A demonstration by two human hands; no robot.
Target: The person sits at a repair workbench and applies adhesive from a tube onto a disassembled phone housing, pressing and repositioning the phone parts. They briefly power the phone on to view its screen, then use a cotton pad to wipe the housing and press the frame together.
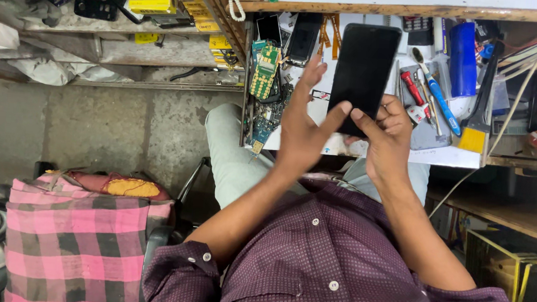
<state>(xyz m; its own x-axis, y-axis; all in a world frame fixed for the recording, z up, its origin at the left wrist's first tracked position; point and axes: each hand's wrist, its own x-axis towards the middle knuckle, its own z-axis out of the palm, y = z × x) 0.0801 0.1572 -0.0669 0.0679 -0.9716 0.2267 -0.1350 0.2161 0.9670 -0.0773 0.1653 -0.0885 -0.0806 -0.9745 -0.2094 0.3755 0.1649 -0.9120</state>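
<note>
Above my lap, at the near edge of the counter (447, 157): I hold a black smartphone (362, 75) upright between both hands, its dark screen facing me.

Left hand (302, 125): mine, fingers spread wide and raised; only the thumb reaches across to press the phone's lower left edge.

Right hand (386, 131): mine, wrapped about the phone's lower right corner, fingers curled behind it, thumb on the front glass. This hand carries most of the grip.

Phone state: screen unlit, glass whole as far as I can see, body closed; I cannot tell whether the back is on, since it faces away.

Progress, as I judge it: the phone is in hand and off the counter, yet no tool touches it and nothing on it looks opened, so the handling seems at an early or checking stage; any work with tools is not yet begun.

Counter, left part: green circuit boards (265, 71) and two smaller dark phones (304, 37) lie well apart from my hands.

Counter, right part: a red-handled screwdriver (412, 87), a blue-handled tool (441, 102), a blue flat case (463, 58) and a yellow-bristled brush (477, 119) lie just beside the right hand, untouched.

Below left: a pink checked cloth (76, 238) drapes a chair on the concrete floor (91, 130).
</note>
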